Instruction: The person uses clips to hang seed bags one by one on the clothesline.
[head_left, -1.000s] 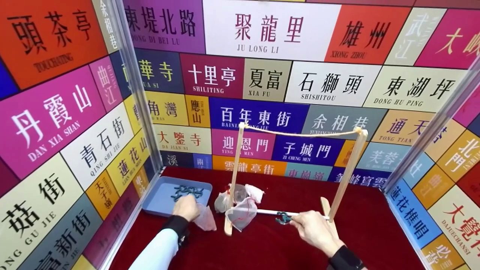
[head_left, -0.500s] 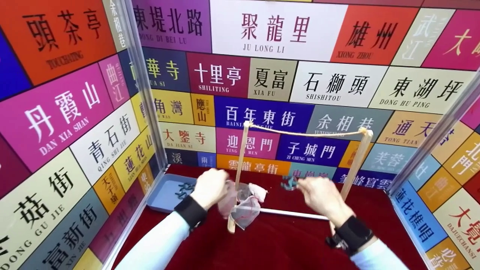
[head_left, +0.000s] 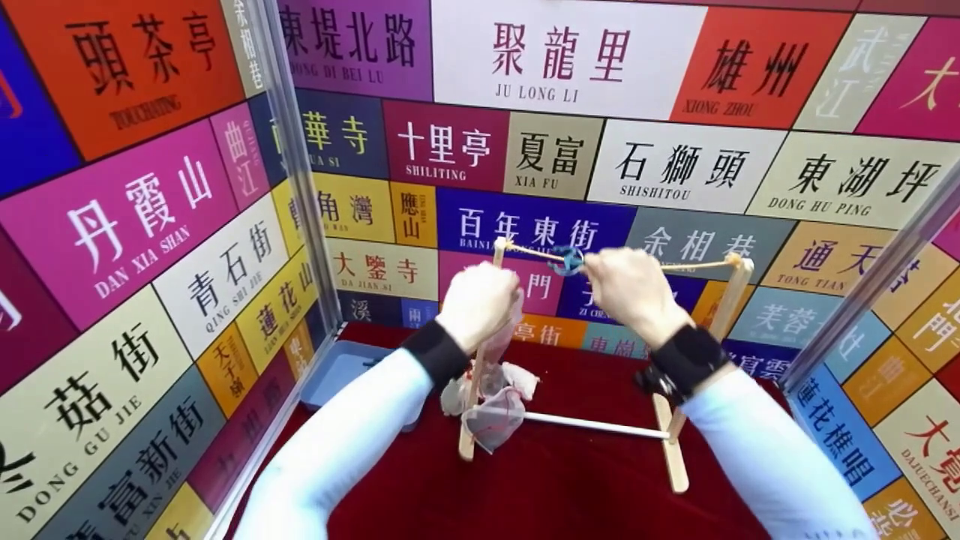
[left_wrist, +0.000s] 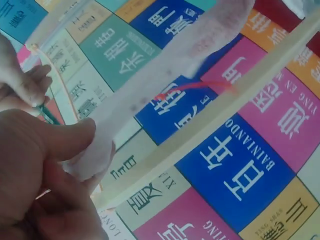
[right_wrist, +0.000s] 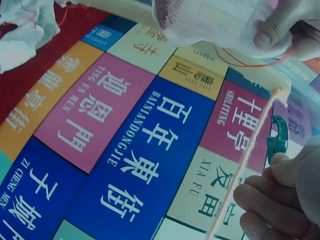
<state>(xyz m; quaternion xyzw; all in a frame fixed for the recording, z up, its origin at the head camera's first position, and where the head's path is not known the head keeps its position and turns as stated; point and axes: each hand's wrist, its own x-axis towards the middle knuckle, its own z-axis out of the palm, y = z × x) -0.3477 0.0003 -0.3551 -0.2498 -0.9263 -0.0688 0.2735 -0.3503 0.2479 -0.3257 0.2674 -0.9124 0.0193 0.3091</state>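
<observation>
A wooden rack [head_left: 703, 358] stands on the red cloth with a string [head_left: 697, 265] stretched between its two posts. My left hand [head_left: 478, 304] is raised near the left post and pinches a white mesh pouch [left_wrist: 165, 85] with a red drawstring [left_wrist: 192, 87]. My right hand [head_left: 634, 289] holds a teal clip [head_left: 567, 259] right at the string [right_wrist: 242, 167]; the teal clip [right_wrist: 277, 137] sticks up beyond my fingers. More mesh pouches [head_left: 491, 412] lie heaped at the foot of the left post.
A blue tray [head_left: 337, 375] sits at the left on the red cloth [head_left: 570, 480], partly hidden by my left arm. Walls covered in coloured signs [head_left: 525, 225] close in the back and both sides.
Both hands have risen from the cloth to the string. The left lifted a mesh pouch from beside the tray; the right carried the teal clip up from the base bar.
</observation>
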